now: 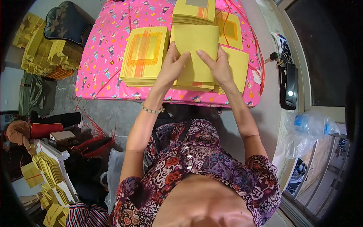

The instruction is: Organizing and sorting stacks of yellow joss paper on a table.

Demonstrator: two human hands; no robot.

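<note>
A bundle of plain yellow paper sheets [196,39] is held between my two hands above the front of the pink table. My left hand [174,63] grips its left edge, thumb on the upper face. Across from it, my right hand [216,65] has the right edge, its thumb also on top. Beneath the bundle lies more yellow paper with an orange stripe. To the left sits a thick stack of yellow paper [145,53] with a gold square and orange streaks. Another yellow stack [238,70] lies beside my right hand, partly covered.
The table [102,64] has a pink patterned cover crossed by red strings. Further yellow stacks [194,13] stand at its back. Yellow bundles [45,56] pile up beside a dark cushion [66,22]. Another person's brown sleeve [19,130] shows near boxed yellow bundles [49,166]. A plastic bottle [308,124] is at right.
</note>
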